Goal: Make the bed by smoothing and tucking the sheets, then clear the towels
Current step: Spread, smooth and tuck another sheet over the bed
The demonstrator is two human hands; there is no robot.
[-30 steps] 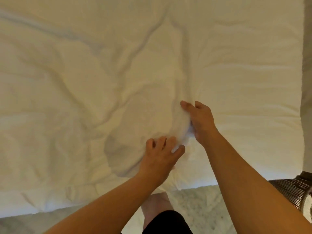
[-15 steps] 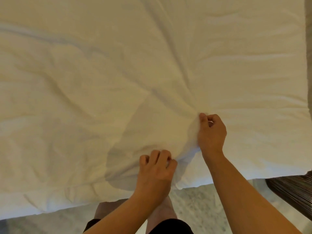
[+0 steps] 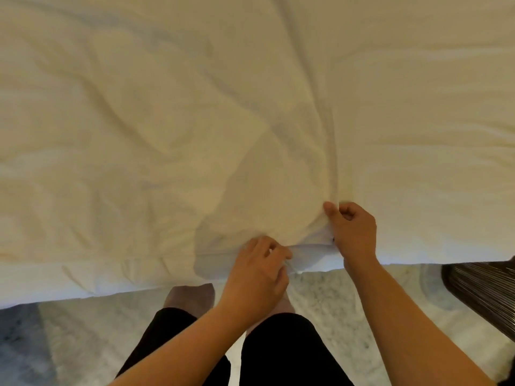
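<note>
On the far left I see the white sheet (image 3: 125, 129) spread over the bed (image 3: 41, 285), with many soft wrinkles in it, and its near edge hangs down over the pale marbled floor (image 3: 83, 338). Below the edge, near the middle, I see two legs in black trousers (image 3: 278, 352) and feet in thin socks (image 3: 192, 296) on that floor. Moving to the centre, my left hand (image 3: 256, 277) is at the near edge of the bed, its fingers curled and pinching a small fold of the sheet. Just to the right, my right hand (image 3: 352, 235) pinches the same cloth between thumb and bent fingers, a little higher on the bed. The two hands are near to each other but they do not touch; a short band of the sheet edge is pulled between them. From the right hand some creases go up across the sheet. At the far right a dark striped object (image 3: 485, 296) stands beside the bed; I cannot tell what it is
</note>
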